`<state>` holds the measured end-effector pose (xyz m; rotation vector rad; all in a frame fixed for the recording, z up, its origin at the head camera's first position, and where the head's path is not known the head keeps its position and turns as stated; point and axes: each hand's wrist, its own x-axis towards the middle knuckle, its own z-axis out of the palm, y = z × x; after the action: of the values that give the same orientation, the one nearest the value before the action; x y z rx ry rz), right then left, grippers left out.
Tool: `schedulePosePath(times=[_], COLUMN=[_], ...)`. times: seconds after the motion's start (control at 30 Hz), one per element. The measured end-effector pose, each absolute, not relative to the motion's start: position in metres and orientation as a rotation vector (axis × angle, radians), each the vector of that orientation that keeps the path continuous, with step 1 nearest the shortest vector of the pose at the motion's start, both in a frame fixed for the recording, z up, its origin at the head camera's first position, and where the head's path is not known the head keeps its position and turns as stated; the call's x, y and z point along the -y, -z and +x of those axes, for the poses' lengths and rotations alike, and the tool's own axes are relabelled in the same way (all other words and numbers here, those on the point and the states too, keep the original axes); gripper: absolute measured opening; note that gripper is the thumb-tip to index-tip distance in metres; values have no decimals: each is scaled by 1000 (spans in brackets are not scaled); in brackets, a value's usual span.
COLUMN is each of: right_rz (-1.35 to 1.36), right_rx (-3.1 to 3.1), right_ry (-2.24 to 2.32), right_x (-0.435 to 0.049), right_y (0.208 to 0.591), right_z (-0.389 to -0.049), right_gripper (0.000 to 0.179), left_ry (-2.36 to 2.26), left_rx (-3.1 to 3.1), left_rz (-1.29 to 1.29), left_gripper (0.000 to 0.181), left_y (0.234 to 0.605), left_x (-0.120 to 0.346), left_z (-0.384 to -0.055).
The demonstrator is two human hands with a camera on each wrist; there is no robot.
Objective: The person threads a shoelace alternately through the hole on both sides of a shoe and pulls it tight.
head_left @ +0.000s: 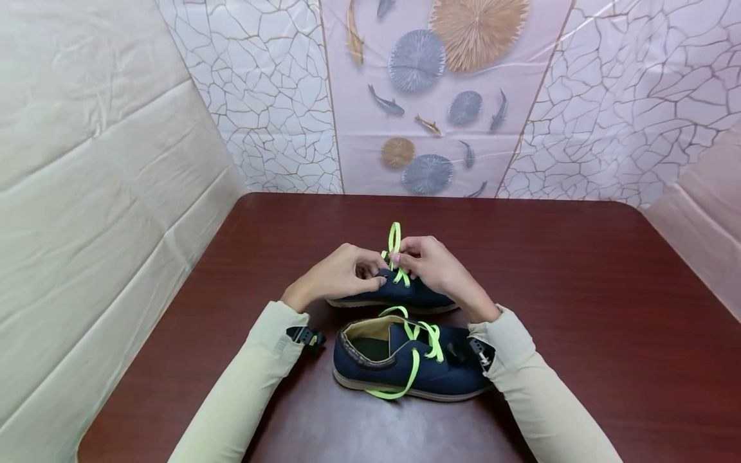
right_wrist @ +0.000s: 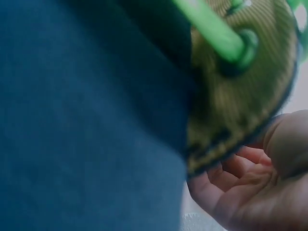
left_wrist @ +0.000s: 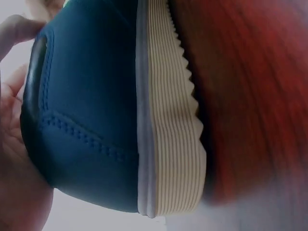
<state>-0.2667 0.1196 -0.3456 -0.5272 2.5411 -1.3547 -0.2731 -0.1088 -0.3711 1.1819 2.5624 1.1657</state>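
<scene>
The farther navy shoe [head_left: 425, 294] stands on the table with its toe to the right. My left hand [head_left: 336, 273] grips its upper beside the lacing, thumb on the near side and fingers curled over the opening. In the left wrist view, the palm lies along the collar of the shoe [left_wrist: 91, 96]. My right hand [head_left: 437, 267] pinches the yellow-green shoelace [head_left: 395, 233] above the eyelets, where a loop stands up. In the right wrist view, an eyelet flap [right_wrist: 226, 125] is turned outward with the lace through its eyelet. Fingers partly hide the lacing.
A matching navy shoe [head_left: 370, 373] sits nearer, its yellow-green laces [head_left: 415, 370] loose and trailing onto the table. My right sleeve overlaps its toe. The dark red table [head_left: 579, 308] extends to both sides, with a patterned backdrop [head_left: 428, 128] behind.
</scene>
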Motion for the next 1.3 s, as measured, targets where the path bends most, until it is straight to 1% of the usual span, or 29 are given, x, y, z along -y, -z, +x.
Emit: schedulePosePath(times=[0.17, 0.23, 0.37, 0.5, 0.67, 0.87, 1.13, 1.3], right_rz=[-544, -534, -520, -472, -385, -357, -440, -460], right_rx=[-2557, -2564, -2529, -2448, -2357, -2341, -2422, -2420], right_ry=[1334, 1328, 1355, 1425, 1528, 1592, 1513, 1494], right_x=[-116, -115, -116, -119, -121, -118, -117, -119], right_y=[350, 351, 353, 353, 353, 353, 354, 356], right_z=[-267, -267, -269, -271, -273, -270, -267, -268], right_gripper=[17, 16, 14, 16, 18, 19, 15, 15], left_ry=[-1271, -1303, -1338, -1342, -1355, -1401, -1451, -1467], left_rx=[-2491, -2473, -2458, -2466, -2468, -2421, -2387, -2381], left_rz=[1177, 1191, 1238, 1279, 1270, 1278, 1337, 1347], left_gripper=[1, 3, 13, 15, 14, 10, 13, 12], left_y=[374, 376, 377, 376, 377, 377, 379, 382], left_x=[115, 117, 117, 115, 113, 115, 119, 118], left_z=[-277, -278, -281, -285, -288, -286, -285, -286])
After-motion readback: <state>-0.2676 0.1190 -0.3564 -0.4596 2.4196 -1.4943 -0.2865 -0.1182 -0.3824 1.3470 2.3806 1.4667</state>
